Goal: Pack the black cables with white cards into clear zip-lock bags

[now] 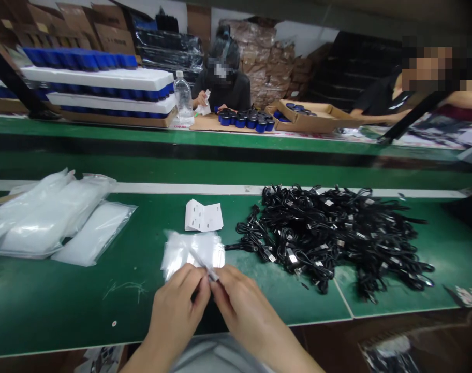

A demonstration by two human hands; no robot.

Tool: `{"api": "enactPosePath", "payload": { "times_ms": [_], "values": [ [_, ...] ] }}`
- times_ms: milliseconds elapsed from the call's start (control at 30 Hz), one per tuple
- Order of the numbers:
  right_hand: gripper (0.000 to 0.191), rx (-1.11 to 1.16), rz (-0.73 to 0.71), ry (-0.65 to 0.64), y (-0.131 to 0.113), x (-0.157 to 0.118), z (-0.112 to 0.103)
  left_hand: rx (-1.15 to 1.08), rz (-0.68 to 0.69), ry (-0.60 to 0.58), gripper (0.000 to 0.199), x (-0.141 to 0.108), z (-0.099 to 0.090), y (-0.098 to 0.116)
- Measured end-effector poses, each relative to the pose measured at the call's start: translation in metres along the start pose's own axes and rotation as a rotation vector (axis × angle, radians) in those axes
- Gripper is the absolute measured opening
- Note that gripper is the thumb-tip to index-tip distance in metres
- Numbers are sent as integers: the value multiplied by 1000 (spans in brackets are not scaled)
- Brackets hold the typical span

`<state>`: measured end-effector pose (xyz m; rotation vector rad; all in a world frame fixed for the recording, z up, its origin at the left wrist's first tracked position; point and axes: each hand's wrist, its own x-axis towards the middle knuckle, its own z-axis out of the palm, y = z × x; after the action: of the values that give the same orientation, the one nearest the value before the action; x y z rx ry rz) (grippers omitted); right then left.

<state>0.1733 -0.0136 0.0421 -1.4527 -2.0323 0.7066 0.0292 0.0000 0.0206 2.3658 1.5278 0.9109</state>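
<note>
My left hand (178, 300) and my right hand (241, 303) meet near the table's front edge, their fingertips pinching a small clear plastic bag (203, 263) between them. Under and behind the fingers lies a stack of clear plastic bags (176, 253). Just beyond it sits a stack of folded white leaflets (212, 216). To the right spreads a big heap of coiled black cables (309, 233) with metal plugs. Larger packs of white bags (52, 212) lie at the left.
Behind a green ledge (150, 137), blue-sided trays (104, 77), a bottle (183, 101), blue-and-black round items (246, 120) and a carton (317, 119) stand. One person (236, 83) faces me; another (391, 98) is at the right.
</note>
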Motion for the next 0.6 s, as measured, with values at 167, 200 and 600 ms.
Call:
{"api": "enactPosePath", "payload": {
  "times_ms": [167, 200, 600],
  "values": [
    [9, 151, 78, 55, 5, -2, -9, -38, 44, -1, 12, -1, -9, -4],
    [15, 176, 92, 118, 7, -1, -6, -50, 43, -7, 11, -1, -11, -4],
    [6, 321, 111, 40, 19, 19, 6, -297, -138, -245, 20, -2, -13, -4]
  ]
}}
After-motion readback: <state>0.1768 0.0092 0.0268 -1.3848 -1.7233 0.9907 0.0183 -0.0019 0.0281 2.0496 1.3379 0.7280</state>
